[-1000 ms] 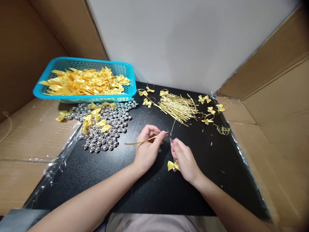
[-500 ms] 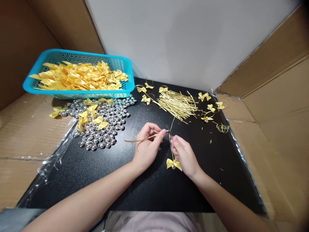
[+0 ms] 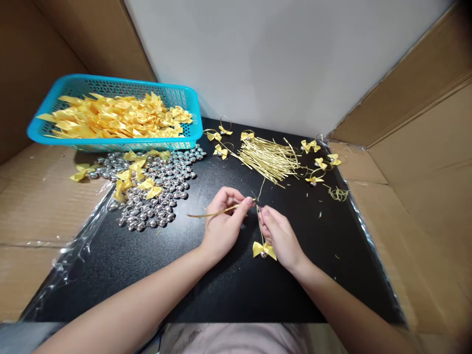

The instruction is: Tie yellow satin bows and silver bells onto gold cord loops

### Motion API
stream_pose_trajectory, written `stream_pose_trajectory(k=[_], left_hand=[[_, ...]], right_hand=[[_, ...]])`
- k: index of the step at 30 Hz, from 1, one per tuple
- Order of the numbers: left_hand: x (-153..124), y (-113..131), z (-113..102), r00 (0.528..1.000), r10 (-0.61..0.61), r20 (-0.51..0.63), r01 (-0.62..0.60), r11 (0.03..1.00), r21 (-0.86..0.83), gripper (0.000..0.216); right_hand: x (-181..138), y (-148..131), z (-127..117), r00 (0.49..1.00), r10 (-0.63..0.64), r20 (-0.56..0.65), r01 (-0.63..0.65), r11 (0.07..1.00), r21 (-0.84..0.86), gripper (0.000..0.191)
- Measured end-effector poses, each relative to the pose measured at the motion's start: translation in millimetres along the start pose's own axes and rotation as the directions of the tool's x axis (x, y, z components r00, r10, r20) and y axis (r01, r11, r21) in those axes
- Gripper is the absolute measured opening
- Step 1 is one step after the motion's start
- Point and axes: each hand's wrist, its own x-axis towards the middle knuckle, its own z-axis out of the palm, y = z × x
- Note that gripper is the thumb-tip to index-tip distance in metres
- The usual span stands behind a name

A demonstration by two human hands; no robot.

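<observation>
1. In the head view, a thin, shiny gold cord (image 3: 212, 215) is pinched between the thumb and forefinger of the left hand (image 3: 224, 221), at the centre of the frame; its loose end is pointed left.
2. A small dark tool (image 3: 259, 207) is gripped in the curled right hand (image 3: 280, 238), just right of centre; most of it is hidden by the fingers, so its kind cannot be told.
3. A yellow satin bow with a silver bead (image 3: 264, 250) is seen below the fingertips, lower centre, joined to a gold strand running upward.
4. A heap of cut gold cords (image 3: 269, 160) is spread above the hands, flanked by looped yellow bows (image 3: 314, 181).
5. Round silver beads (image 3: 140, 227) are scattered at centre left, with loose yellow bows (image 3: 149, 187) on them.
6. A turquoise perforated plastic basket (image 3: 121, 141), upper left, is filled with yellow bows (image 3: 118, 115).
</observation>
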Motion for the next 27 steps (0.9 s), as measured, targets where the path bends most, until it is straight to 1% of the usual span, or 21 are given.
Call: stream_pose_trajectory(k=[9,17,20,23,24,25,26,27], left_hand=[[-0.7,-0.5,-0.2,1.000,-0.013,0.015,0.013,1.000,-0.006,0.020],[-0.2,-1.0,-0.2,1.000,-0.010,0.006,0.010,1.000,0.000,0.020],[0.7,-2.1,-1.0,1.000,-0.001,-0.002,0.001,1.000,0.015,0.021],[2.1,-2.7,-1.7,1.000,0.001,-0.004,-0.001,1.000,0.019,0.022],[2.4,-2.7,-1.8,1.000,-0.003,-0.003,0.003,1.000,0.016,0.022],[2.7,-2.6,-1.6,1.000,-0.010,0.002,0.010,1.000,0.009,0.022],[2.9,-2.4,-1.3,1.000,-0.023,0.011,0.023,1.000,-0.001,0.023],[3.0,-2.2,-0.8,0.999,-0.043,0.023,0.043,0.999,-0.014,0.023]], right_hand=[[0.4,-1.1,0.2,1.000,0.013,-0.006,-0.013,1.000,0.019,0.051],[0.5,-1.1,1.4,1.000,0.022,-0.014,-0.022,0.999,0.040,0.050],[0.1,-2.3,2.7,0.999,0.045,-0.010,-0.044,0.995,0.087,0.050],[5.6,-4.7,-8.0,0.998,0.059,-0.019,-0.056,0.987,0.154,0.048],[9.9,-6.0,-15.9,0.998,0.042,-0.045,-0.036,0.990,0.133,0.047],[15.8,-7.8,-25.8,0.996,0.005,-0.088,0.001,0.997,0.071,0.045],[23.4,-10.1,-37.2,0.988,-0.056,-0.145,0.049,0.997,-0.051,0.041],[32.6,-13.0,-49.4,0.968,-0.149,-0.203,0.101,0.968,-0.228,0.037]])
